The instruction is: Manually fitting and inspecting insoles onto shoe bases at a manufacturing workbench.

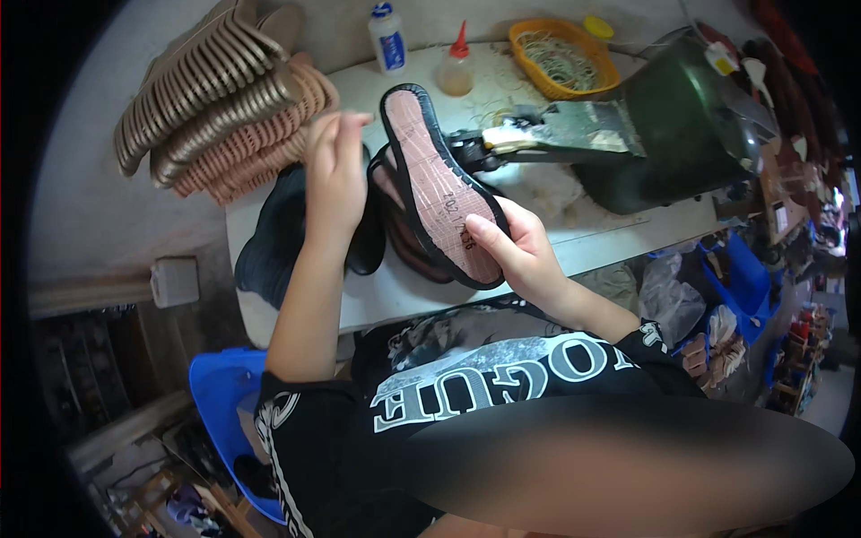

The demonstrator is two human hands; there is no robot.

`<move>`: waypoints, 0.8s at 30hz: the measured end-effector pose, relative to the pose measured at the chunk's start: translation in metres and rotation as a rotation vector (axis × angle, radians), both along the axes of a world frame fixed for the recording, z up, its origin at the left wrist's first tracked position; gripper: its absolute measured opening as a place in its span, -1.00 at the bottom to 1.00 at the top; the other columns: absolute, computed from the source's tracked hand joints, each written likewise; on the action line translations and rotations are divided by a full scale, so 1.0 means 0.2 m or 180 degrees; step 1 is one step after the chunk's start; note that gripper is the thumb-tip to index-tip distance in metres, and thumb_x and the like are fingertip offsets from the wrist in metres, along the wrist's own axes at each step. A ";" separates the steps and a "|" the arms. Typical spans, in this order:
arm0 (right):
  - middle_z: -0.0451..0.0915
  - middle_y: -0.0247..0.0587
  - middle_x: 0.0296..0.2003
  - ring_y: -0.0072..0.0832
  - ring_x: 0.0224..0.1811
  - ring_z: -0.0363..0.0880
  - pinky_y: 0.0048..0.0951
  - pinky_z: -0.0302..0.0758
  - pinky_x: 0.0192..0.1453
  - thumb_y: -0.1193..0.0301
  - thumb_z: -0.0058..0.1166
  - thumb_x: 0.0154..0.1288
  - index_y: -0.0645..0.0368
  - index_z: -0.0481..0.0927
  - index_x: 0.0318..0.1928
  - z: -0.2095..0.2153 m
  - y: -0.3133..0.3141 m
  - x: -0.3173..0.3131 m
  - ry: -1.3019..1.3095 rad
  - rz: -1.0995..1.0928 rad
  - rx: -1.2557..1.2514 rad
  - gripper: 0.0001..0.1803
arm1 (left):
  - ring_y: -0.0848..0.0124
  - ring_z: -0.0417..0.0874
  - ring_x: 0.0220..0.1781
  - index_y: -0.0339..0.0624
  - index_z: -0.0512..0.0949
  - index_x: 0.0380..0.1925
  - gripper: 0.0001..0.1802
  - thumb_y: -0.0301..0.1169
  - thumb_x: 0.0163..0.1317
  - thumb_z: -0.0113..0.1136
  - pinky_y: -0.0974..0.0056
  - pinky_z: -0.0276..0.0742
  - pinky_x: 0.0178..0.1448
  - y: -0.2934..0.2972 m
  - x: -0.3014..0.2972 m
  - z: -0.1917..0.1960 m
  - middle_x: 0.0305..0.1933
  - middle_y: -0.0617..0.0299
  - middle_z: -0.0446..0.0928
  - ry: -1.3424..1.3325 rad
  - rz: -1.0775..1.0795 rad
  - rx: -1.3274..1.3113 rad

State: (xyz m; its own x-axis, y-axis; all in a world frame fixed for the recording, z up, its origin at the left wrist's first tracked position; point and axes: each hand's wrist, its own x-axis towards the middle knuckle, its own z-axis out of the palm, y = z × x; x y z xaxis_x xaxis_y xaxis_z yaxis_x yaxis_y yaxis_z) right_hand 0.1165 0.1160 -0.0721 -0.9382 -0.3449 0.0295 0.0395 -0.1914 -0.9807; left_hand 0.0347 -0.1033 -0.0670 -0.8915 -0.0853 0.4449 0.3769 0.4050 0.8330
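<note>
My right hand grips the lower end of an insole, thumb on its face and fingers behind. The insole is pink and creased with a black rim, and it tilts upright above the table. My left hand is raised to its left, apart from it, fingers loosely bent and holding nothing I can see. Beneath, more black-edged insoles lie on the table, partly hidden. A stack of black pieces sits behind my left forearm. The insole's far edge is close to the dark green machine's black working head.
The green machine fills the table's right side. At the back stand a white bottle, a red-tipped glue bottle and a yellow basket of stringy scraps. Ribbed gold and pink pieces are piled left. A blue chair is at lower left.
</note>
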 end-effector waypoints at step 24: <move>0.33 -0.17 0.19 -0.21 0.19 0.25 -0.04 0.15 0.13 0.08 0.21 -0.06 -0.04 0.40 0.18 -0.22 -0.23 0.00 0.2566 -0.0143 0.3340 -0.28 | 0.17 0.32 0.05 -0.11 0.53 -0.34 -0.72 -0.34 -0.09 0.35 0.01 0.14 0.11 -0.17 0.71 -0.13 -0.12 0.21 0.37 -0.0934 0.1327 -0.3184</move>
